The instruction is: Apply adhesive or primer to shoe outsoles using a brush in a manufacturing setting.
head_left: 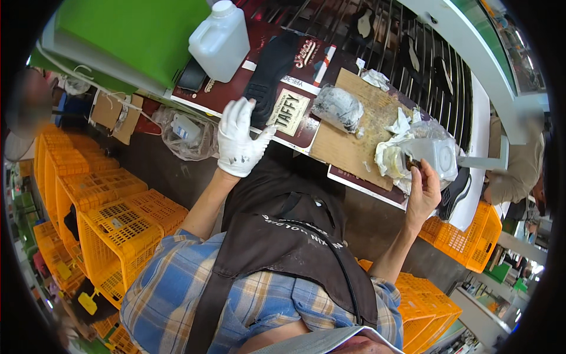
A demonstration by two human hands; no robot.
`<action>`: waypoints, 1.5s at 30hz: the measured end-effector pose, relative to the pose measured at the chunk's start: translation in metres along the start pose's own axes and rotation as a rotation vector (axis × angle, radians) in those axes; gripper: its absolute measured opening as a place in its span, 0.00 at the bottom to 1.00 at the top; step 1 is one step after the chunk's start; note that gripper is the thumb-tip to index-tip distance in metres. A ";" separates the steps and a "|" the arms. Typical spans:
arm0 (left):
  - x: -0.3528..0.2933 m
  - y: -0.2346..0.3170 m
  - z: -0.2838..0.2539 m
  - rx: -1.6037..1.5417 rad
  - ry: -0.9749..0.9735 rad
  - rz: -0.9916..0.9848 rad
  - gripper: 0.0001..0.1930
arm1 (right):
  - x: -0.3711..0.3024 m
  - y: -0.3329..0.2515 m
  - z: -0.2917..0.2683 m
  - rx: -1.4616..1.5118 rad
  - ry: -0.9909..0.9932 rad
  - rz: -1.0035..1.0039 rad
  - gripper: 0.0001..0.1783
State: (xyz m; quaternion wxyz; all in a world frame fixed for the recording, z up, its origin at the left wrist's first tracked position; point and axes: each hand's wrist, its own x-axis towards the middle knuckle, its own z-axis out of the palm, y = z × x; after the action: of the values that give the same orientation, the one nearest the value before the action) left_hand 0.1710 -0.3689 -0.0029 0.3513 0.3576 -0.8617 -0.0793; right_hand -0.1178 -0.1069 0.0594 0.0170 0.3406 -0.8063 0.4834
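Note:
A black shoe sole (272, 68) lies lengthwise on the dark red printed board. At its near end is my left hand (242, 141) in a smudged white glove, fingers stretched and thumb spread to the right; the fingertips reach the sole's edge. My bare right hand (424, 192) pinches something small and dark at the mouth of a clear plastic container (435, 154) lying on its side. Crumpled, stained wrapping (390, 154) surrounds the container's mouth. What exactly sits between those fingertips I cannot make out.
A white jug (221, 44) stands behind the sole, beside a green box (130, 41). A grimy plastic-wrapped roll (339, 108) rests by stained cardboard (339, 147). Behind runs a roller rack (377, 35) carrying soles. Orange crates (121, 227) stand at left and right.

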 end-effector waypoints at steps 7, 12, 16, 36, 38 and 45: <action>0.034 -0.008 0.031 0.036 -0.130 -0.198 0.40 | 0.013 -0.012 -0.013 -0.200 0.038 -0.083 0.13; 0.034 -0.012 0.035 0.044 -0.126 -0.216 0.30 | 0.015 -0.008 -0.008 -0.394 0.021 -0.005 0.13; 0.033 -0.011 0.035 0.052 -0.107 -0.188 0.28 | 0.013 -0.002 0.003 -0.522 -0.053 -0.002 0.11; 0.078 -0.047 0.020 -0.984 -0.299 -0.863 0.29 | 0.012 0.005 0.023 -0.708 -0.068 -0.039 0.10; 0.082 -0.047 0.013 -1.235 -0.348 -0.923 0.20 | 0.010 0.005 0.020 -0.681 -0.020 -0.057 0.11; 0.072 -0.005 -0.003 -1.538 -0.402 -1.047 0.19 | -0.002 0.010 0.016 -0.408 0.081 0.026 0.12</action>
State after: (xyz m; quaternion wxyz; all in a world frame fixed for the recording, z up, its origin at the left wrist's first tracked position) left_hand 0.1392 -0.4206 0.0370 0.2554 0.3486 -0.3480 -0.8320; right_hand -0.1168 -0.1153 0.0426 0.1119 0.2998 -0.8905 0.3235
